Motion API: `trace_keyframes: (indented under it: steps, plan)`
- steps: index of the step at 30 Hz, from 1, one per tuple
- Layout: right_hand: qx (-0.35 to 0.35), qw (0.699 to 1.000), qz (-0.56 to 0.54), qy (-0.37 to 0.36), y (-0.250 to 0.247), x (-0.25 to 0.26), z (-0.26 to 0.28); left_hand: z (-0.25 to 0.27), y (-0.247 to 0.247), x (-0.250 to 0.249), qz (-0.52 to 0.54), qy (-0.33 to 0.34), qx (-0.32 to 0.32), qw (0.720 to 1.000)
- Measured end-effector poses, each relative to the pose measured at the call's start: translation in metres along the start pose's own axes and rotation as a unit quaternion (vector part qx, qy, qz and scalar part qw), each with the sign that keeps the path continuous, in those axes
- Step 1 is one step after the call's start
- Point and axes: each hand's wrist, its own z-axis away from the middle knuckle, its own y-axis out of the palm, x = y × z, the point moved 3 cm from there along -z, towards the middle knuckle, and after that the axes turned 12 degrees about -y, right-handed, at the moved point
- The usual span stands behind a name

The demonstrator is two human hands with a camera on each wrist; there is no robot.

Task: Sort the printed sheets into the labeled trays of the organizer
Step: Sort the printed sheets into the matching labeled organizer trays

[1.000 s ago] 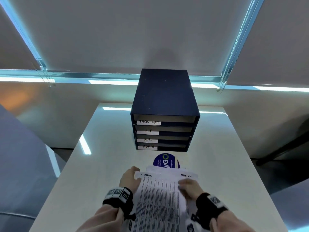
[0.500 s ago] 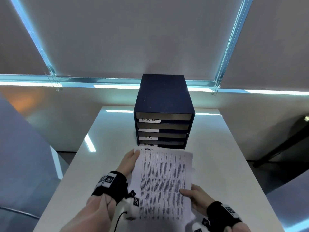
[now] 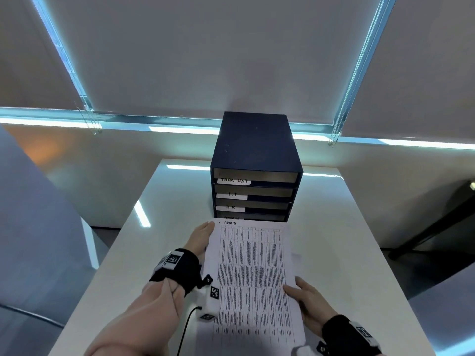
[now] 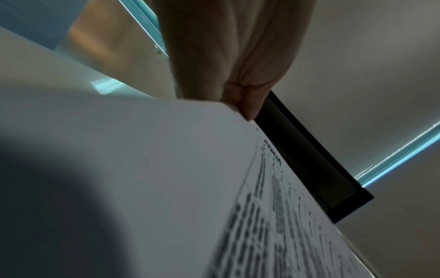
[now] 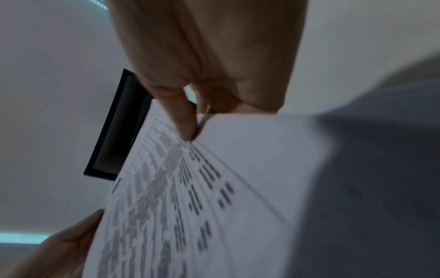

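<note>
Only one sheet (image 3: pixel 253 273), two hands

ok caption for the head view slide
Both hands bring a sheet marked ADMIN toward the bottom tray of the dark four-tray organizer.

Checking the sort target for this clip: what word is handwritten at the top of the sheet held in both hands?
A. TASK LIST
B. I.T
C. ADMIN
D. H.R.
C: the head view shows "ADMIN" written at the top left corner of the printed sheet, beside the left hand, its far edge at the organizer's lowest tray.
</note>
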Motion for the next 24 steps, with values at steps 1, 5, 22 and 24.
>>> trace_keyframes:
  steps: [1, 5, 22, 24]
  plan:
    - [-0.014, 1.000, 0.002, -0.003, -0.002, -0.004, -0.003, 0.000, 0.002, 0.001, 0.002, -0.005, -0.003, 1.000]
    - [-0.079, 0.994, 0.081, -0.008, -0.008, -0.007, -0.018, -0.013, 0.005, 0.018, -0.054, -0.053, -0.057, 0.996]
    - [-0.091, 0.964, 0.243, 0.055, -0.023, 0.017, -0.121, -0.064, 0.012, 0.051, -0.121, -0.170, -0.059, 0.976]
    - [-0.070, 0.973, 0.214, 0.054, -0.026, 0.011, -0.115, -0.065, 0.013, 0.061, -0.111, -0.191, -0.039, 0.974]
